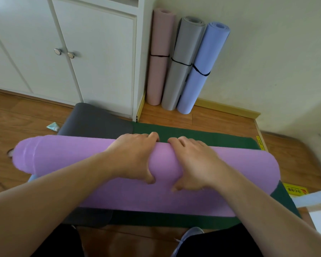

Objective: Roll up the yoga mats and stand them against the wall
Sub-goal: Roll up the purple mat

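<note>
A rolled mat [63,156] lies across flat mats [202,135]; three standing rolls [183,71] lean at twelve o'clock.

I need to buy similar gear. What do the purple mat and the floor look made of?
Purple mat: likely soft foam, matte; it dents under the left hand and right hand. Floor: wood or wood-look laminate planks, slight sheen, with visible grain and seams.

Purple mat [63,154] under my hands: matt foam, fine-grained. Floor [202,117] glossy wood planks. Far-left cabinet [100,62] smooth white, shiny metal knobs [58,51].
</note>
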The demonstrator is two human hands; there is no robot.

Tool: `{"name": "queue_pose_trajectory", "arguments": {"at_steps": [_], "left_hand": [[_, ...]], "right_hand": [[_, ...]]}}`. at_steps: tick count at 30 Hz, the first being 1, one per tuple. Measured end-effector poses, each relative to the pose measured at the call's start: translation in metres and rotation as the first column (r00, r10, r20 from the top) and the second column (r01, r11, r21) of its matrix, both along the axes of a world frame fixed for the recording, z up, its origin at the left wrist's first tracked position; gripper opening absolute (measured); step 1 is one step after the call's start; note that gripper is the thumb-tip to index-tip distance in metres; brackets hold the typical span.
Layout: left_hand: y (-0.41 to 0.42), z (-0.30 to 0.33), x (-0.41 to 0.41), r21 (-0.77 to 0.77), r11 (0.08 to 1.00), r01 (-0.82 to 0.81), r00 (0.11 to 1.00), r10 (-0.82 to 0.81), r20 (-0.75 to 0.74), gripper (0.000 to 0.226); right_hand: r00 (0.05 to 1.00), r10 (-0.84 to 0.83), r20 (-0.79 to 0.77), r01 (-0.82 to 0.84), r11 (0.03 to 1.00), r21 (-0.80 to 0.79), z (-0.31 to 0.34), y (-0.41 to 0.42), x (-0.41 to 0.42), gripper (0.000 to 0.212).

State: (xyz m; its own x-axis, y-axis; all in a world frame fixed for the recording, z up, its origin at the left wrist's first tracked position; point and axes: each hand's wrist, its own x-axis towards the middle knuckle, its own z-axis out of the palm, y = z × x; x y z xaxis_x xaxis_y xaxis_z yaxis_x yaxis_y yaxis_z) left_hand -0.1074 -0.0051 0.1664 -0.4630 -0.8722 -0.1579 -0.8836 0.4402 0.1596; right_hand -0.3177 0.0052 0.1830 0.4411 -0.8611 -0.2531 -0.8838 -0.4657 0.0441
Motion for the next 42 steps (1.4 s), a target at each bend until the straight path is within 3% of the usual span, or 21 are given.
{"name": "queue_pose_trajectory", "arguments": {"at_steps": [4,6,9,11,16,18,20,23,29,34,38,42], "left_hand": [[0.003,0.002,0.002,0.102,0.994,-0.032,0.999,0.034,-0.018,0.096],[0.006,0.0,0.003,0.048,0.999,-0.003,1.0,0.004,-0.012,0.1],[0.011,-0.006,-0.002,-0.093,0.994,0.059,0.997,-0.053,0.061,0.137],[0.012,-0.009,-0.009,-0.164,0.983,0.081,0.99,-0.062,0.123,0.143],[0.001,-0.008,-0.008,-0.174,0.983,0.056,0.998,-0.056,0.004,0.113],[-0.002,-0.002,-0.004,-0.119,0.992,0.035,0.998,-0.041,-0.048,0.1],[-0.002,0.002,-0.001,-0.037,0.999,0.019,0.998,-0.022,-0.061,0.093],[-0.001,0.002,0.003,0.022,1.0,0.011,0.998,-0.01,-0.054,0.094],[0.007,-0.005,-0.003,-0.101,0.992,0.082,0.991,-0.07,0.117,0.129],[0.002,-0.003,-0.007,-0.106,0.991,0.076,0.996,-0.07,0.06,0.105],[-0.003,0.007,0.001,-0.015,0.999,0.046,0.999,-0.046,0.006,0.093],[-0.002,0.008,0.005,0.072,0.997,0.03,0.999,-0.032,0.019,0.096]], "right_hand": [[0.999,0.037,-0.023,-0.038,0.998,-0.04,-0.005,0.0,0.006,0.099],[1.0,0.03,0.001,-0.03,0.999,-0.039,-0.001,-0.003,0.005,0.094],[0.999,-0.036,0.024,0.036,0.999,0.014,0.005,-0.008,0.001,0.099],[0.996,-0.079,0.04,0.077,0.996,0.048,0.006,-0.009,-0.002,0.103],[0.991,-0.091,0.103,0.082,0.993,0.084,0.006,-0.004,-0.004,0.118],[0.998,-0.032,0.049,0.031,0.999,0.023,0.003,-0.003,-0.004,0.129],[1.0,-0.003,0.01,0.003,1.0,-0.009,-0.001,-0.003,-0.002,0.125],[0.999,0.003,0.037,-0.002,1.0,-0.019,-0.001,-0.005,0.002,0.105],[0.994,-0.064,0.089,0.062,0.998,0.022,0.006,-0.01,-0.003,0.103],[0.992,-0.07,0.109,0.061,0.995,0.083,0.006,-0.007,-0.005,0.108],[0.999,-0.004,0.039,0.003,0.999,0.042,0.003,-0.002,-0.006,0.123],[0.999,0.011,0.037,-0.011,1.0,0.015,0.002,-0.004,0.002,0.102]]}}
